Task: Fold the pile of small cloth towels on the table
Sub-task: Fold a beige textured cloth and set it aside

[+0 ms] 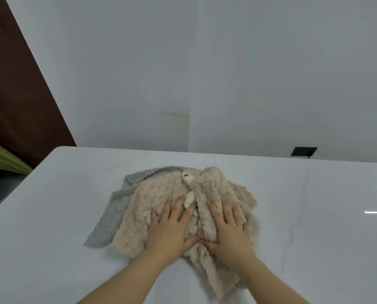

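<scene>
Pressing flat on the towel pile (172,207) with both hands.
Left hand (172,229) and right hand (229,231) lie side by side, fingers straight and spread, thumbs touching, on the beige towel (152,200); a grey towel (108,216) shows beyond the left hand, on the white table (51,205).

A rumpled, fluffy beige towel (148,200) with a cream loop (189,197) lay heaped on the white table (51,216) atop a grey towel (109,218) showing along its left.
</scene>
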`<move>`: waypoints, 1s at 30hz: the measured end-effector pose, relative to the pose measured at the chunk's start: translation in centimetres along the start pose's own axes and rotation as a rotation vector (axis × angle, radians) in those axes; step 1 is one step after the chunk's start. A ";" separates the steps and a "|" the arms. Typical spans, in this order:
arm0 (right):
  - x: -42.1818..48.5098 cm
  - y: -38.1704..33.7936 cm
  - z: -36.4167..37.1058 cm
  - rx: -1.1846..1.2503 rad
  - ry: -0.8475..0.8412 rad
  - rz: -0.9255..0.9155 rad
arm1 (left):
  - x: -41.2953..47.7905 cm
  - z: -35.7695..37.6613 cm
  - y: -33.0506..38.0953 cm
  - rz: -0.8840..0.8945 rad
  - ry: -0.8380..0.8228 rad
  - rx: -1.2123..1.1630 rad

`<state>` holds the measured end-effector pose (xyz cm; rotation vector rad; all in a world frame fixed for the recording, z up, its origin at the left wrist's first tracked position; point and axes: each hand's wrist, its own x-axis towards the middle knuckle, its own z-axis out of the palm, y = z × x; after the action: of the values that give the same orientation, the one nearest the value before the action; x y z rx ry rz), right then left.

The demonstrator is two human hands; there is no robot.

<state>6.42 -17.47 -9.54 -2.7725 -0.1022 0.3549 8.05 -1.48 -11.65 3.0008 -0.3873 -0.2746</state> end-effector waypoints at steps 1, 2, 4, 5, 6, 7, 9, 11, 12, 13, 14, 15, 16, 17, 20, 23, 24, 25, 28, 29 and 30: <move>0.9 0.3 0.0 0.006 0.022 -0.004 | 1.0 0.0 -0.1 -0.005 0.018 0.005; 1.8 0.6 0.0 0.011 0.041 -0.007 | 1.9 0.1 -0.1 -0.022 0.034 -0.001; 3.3 1.2 0.1 0.027 0.076 -0.014 | 3.4 0.5 -0.3 -0.026 0.061 0.011; 3.9 1.6 0.2 0.036 0.090 -0.017 | 3.9 0.7 -0.4 -0.024 0.099 0.022; 4.4 1.9 0.4 0.039 0.101 -0.025 | 4.3 1.1 -0.6 -0.021 0.140 0.039; 4.8 2.3 0.6 0.039 0.119 -0.034 | 4.9 1.8 -0.8 -0.023 0.194 0.054; 5.2 2.8 1.1 0.031 0.185 -0.070 | 5.8 2.6 -0.7 0.008 0.357 0.010; 4.9 3.1 2.0 0.095 0.282 -0.105 | 6.5 3.4 -0.7 0.135 0.580 -0.175; 4.7 3.3 2.5 0.162 0.336 -0.128 | 6.4 3.7 -0.7 0.184 0.627 -0.224; 4.4 3.4 2.9 0.233 0.401 -0.156 | 6.3 4.2 -0.8 0.177 0.687 -0.239; 4.1 3.5 3.1 0.311 0.481 -0.179 | 6.1 4.4 -0.9 0.160 0.658 -0.265; 3.5 3.7 3.5 0.385 0.568 -0.187 | 5.3 4.4 -0.8 0.139 0.617 -0.263; 2.8 4.0 3.8 0.452 0.639 -0.175 | 4.3 4.4 -0.6 0.108 0.569 -0.263; 1.9 4.4 4.1 0.509 0.686 -0.160 | 3.4 4.4 -0.4 0.082 0.561 -0.240; -1.6 5.0 5.4 0.566 0.751 -0.179 | -0.2 4.4 0.1 0.091 0.629 -0.144; -6.6 4.5 6.7 0.650 0.756 -0.172 | -3.7 5.3 0.6 0.175 0.738 -0.064; -8.1 4.2 7.1 0.667 0.747 -0.169 | -4.9 5.6 0.9 0.193 0.735 -0.060; -9.6 3.9 7.6 0.664 0.741 -0.172 | -6.5 5.8 1.3 0.189 0.712 -0.068; -13.6 3.1 8.4 0.643 0.701 -0.185 | -10.4 6.7 2.1 0.207 0.701 -0.089; -14.9 2.8 8.4 0.677 0.690 -0.175 | -11.8 6.9 2.6 0.205 0.667 -0.097; -16.3 2.4 8.4 0.732 0.670 -0.151 | -13.1 7.1 3.0 0.207 0.621 -0.103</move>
<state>-11.43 -18.87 -14.22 -2.0037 -0.0083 -0.4894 -6.54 -1.46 -16.10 2.7187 -0.5758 0.6165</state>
